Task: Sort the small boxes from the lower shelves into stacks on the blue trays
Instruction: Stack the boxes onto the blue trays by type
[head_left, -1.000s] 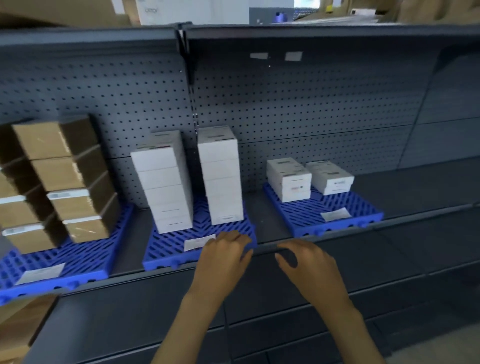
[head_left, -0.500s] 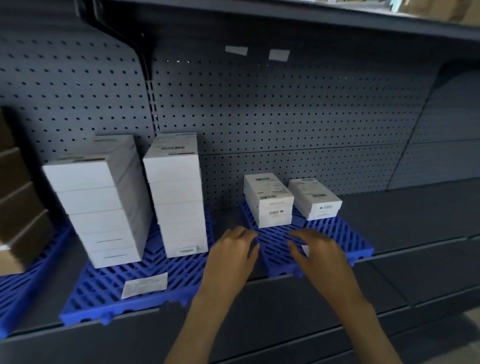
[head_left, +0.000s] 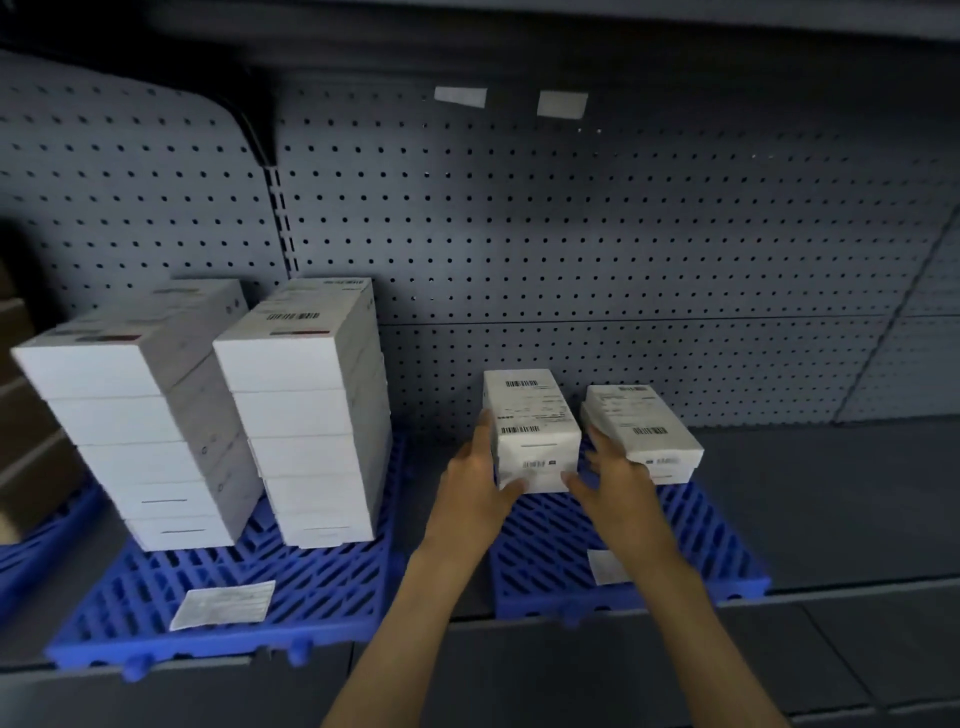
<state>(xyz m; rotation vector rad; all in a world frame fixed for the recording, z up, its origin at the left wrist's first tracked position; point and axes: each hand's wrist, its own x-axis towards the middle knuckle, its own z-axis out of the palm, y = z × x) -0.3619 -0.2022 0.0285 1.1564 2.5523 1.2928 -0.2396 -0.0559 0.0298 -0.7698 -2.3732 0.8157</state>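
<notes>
Boxes (head_left: 535, 431) in a short white stack stand at the back of the right blue tray (head_left: 550, 551), long axis front to back, short end toward the person, labels up. The left hand (head_left: 475, 480) and right hand (head_left: 621, 486) clasp its sides, thumbs curled across its front; half a second ago both hovered over the tray's front edge.
</notes>
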